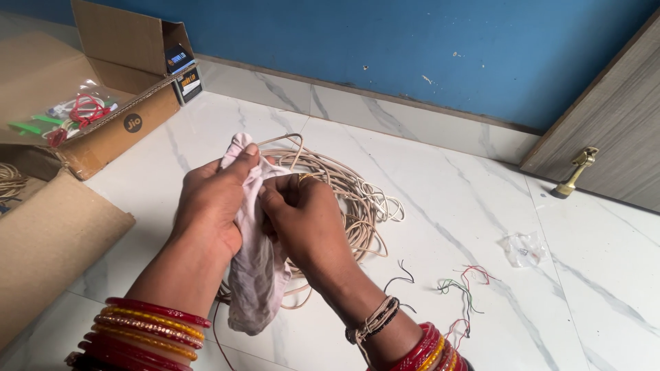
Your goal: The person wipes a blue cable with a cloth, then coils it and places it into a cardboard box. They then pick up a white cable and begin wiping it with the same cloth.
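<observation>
My left hand (210,203) grips the upper part of a pale, dirty white cloth (256,288) that hangs down between my hands. My right hand (306,220) pinches the same cloth together with a beige cable end that loops up at the top. Beneath and behind both hands lies a coil of beige cable (357,199) on the white marble floor (447,206). Red and gold bangles sit on both wrists.
An open cardboard box (103,130) with red and green small parts stands at the upper left, a flat cardboard piece (48,247) at the left. Loose thin coloured wire scraps (460,288) and a small clear plastic bag (524,249) lie at the right. A wooden door with a brass stopper (576,172) is at the far right.
</observation>
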